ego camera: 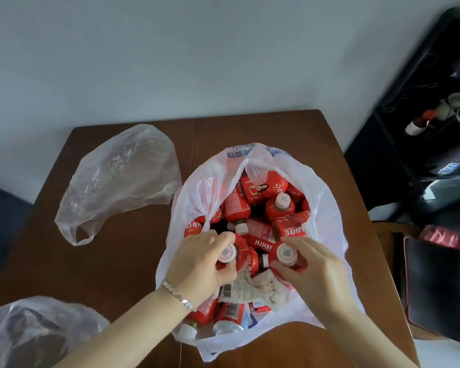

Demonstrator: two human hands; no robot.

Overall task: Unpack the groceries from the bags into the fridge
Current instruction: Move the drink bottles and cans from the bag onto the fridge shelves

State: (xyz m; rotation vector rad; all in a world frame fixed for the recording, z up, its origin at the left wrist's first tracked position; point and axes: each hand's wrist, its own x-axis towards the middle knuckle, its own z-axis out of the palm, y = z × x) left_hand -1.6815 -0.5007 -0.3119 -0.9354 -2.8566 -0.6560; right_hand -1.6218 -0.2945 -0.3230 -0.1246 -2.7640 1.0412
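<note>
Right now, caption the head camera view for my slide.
Left hand grips a red bottle, right hand a second bottle, inside the white bag on the table.

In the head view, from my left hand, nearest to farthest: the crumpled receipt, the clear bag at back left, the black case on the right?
1. Crumpled receipt, right by the left hand, in the white bag.
2. Clear bag, table's back left.
3. Black case, far right, beyond the table edge.

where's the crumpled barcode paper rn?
Head view, centre: the crumpled paper lies inside the white bag on the red bottles, just below and between the left hand and right hand.
</note>
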